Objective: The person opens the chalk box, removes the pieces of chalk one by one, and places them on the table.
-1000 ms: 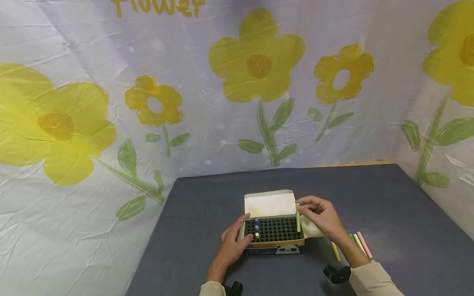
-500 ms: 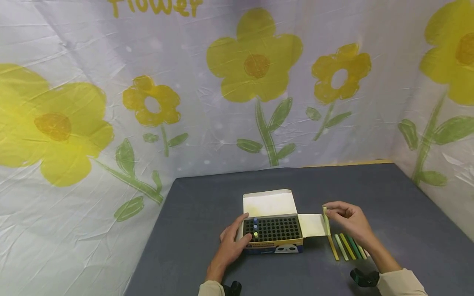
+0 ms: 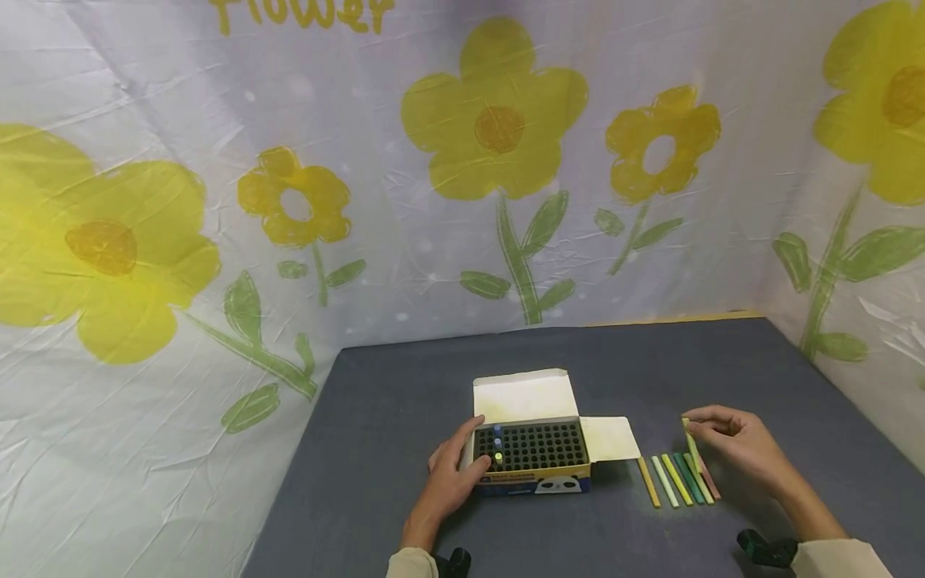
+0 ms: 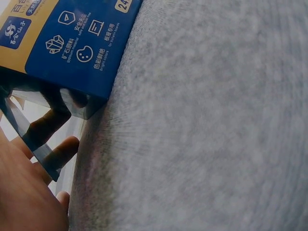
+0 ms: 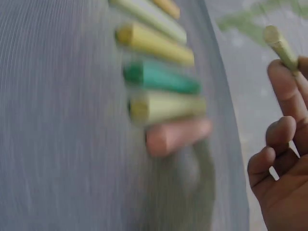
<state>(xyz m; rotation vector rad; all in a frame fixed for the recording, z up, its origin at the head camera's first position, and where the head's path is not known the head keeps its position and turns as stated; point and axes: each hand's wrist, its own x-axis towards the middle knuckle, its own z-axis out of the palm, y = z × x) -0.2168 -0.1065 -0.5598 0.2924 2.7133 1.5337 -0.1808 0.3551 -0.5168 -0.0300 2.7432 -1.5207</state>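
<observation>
An open chalk box (image 3: 564,485) with a black holed insert stands mid-table in the head view. Two blue chalks (image 3: 498,442) and a yellow chalk (image 3: 499,458) poke up from its left holes. My left hand (image 3: 450,486) grips the box's left end, thumb at the front corner and fingers behind. To the right, my right hand (image 3: 747,449) pinches a pale yellow-green chalk stick (image 3: 691,444) by its upper end, above a row of loose chalks. In the right wrist view that stick (image 5: 280,45) points up from the fingertips.
The row on the dark table (image 3: 578,538) runs from an orange-yellow chalk (image 3: 649,482) past pale green, yellow and green (image 5: 161,78) ones to a pink chalk (image 5: 178,136). White box flaps (image 3: 609,438) spread right and back. A flower-printed cloth (image 3: 405,273) hangs behind.
My right hand has moved right with the chalk stick, from above the box's right end to over the right end of the chalk row. The left hand has stayed on the box.
</observation>
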